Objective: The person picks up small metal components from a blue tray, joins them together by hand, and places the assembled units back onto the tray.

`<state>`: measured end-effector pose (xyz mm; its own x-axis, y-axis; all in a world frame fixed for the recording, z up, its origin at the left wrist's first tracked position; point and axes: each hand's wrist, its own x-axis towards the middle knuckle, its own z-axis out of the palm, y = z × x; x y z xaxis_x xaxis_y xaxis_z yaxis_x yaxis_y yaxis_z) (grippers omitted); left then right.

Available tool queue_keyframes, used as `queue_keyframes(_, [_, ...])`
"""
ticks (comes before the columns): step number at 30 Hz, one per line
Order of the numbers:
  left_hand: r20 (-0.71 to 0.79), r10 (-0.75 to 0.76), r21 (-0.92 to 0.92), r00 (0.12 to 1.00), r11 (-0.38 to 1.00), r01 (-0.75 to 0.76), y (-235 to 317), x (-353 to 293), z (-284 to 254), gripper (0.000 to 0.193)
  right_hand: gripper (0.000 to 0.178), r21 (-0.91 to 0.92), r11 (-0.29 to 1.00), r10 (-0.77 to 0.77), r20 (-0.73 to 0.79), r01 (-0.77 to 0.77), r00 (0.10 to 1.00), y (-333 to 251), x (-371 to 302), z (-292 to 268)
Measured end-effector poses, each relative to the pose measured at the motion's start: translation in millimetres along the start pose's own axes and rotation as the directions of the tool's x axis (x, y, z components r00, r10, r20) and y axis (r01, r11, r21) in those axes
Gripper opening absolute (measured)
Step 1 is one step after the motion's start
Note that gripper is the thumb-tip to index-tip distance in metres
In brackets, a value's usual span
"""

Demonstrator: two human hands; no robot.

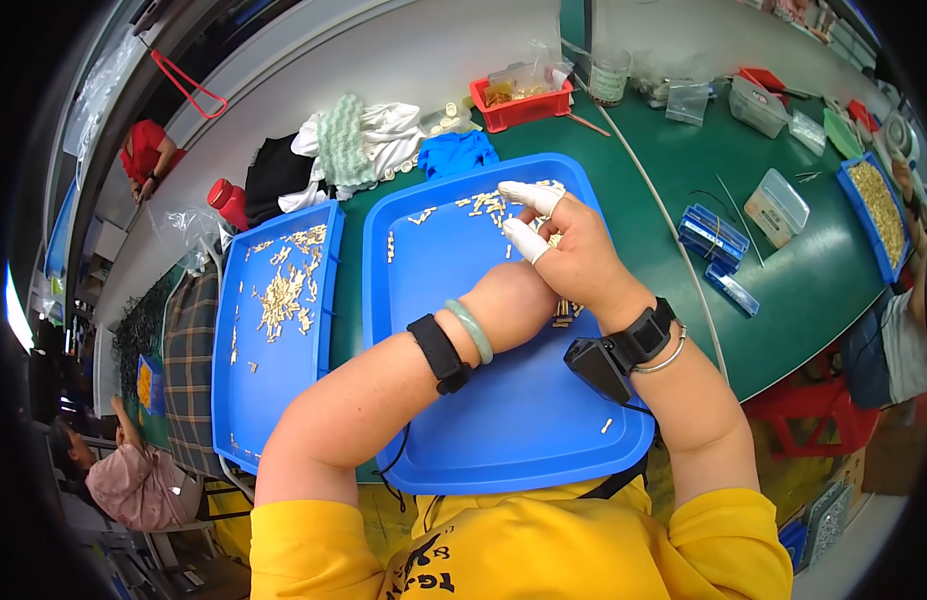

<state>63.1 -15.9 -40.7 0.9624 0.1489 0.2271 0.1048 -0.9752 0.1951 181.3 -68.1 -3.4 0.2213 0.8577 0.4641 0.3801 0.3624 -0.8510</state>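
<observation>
In front of me lies a large blue tray [453,430] holding small pale brass-coloured pieces [490,205], mostly along its far side. My right hand [578,250] is over the tray's far right part, white finger covers on its thumb and one finger. Those two tips are apart, with no piece visible between them; the other fingers are largely hidden. My left hand [518,300] crosses toward the right wrist, its fingers out of sight beneath the right hand. More pieces [563,315] show between the two wrists. One lone piece [606,426] rests near the tray's near right corner.
A second blue tray [273,385] with a pile of similar pieces stands left. Behind are cloths [345,140], a red bin [523,108] and a jar [610,78]. Blue boxes [713,238] and a clear container [776,207] sit right, beyond a pale cord [655,195]. Other people are nearby.
</observation>
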Motion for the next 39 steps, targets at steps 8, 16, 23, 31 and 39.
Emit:
queue_keyframes(8, [-0.017,0.076,0.047,0.997,0.996,-0.075,-9,4,13,0.02,0.037,0.005,0.999,0.032,-0.013,-0.032,0.999,1,0,2])
queue_keyframes(16, [-0.005,0.064,0.08,0.998,0.995,-0.063,-10,4,14,0.023,0.037,0.042,0.999,0.028,-0.002,-0.028,1.0,-1,0,3])
queue_keyframes(23, [-0.128,0.198,0.266,0.972,0.951,-0.159,0,24,0,0.034,0.033,0.038,0.999,-0.001,-0.05,0.003,0.999,6,3,2])
queue_keyframes(31, [-0.209,0.085,0.082,0.974,0.994,-0.069,-3,20,-15,0.036,0.031,0.071,0.996,0.053,-0.039,-0.05,0.998,6,2,2])
queue_keyframes(39, [0.21,-0.658,-0.836,0.723,0.262,0.482,-1,-13,-72,0.014,0.028,0.199,0.977,0.071,0.017,-0.073,0.997,7,0,2])
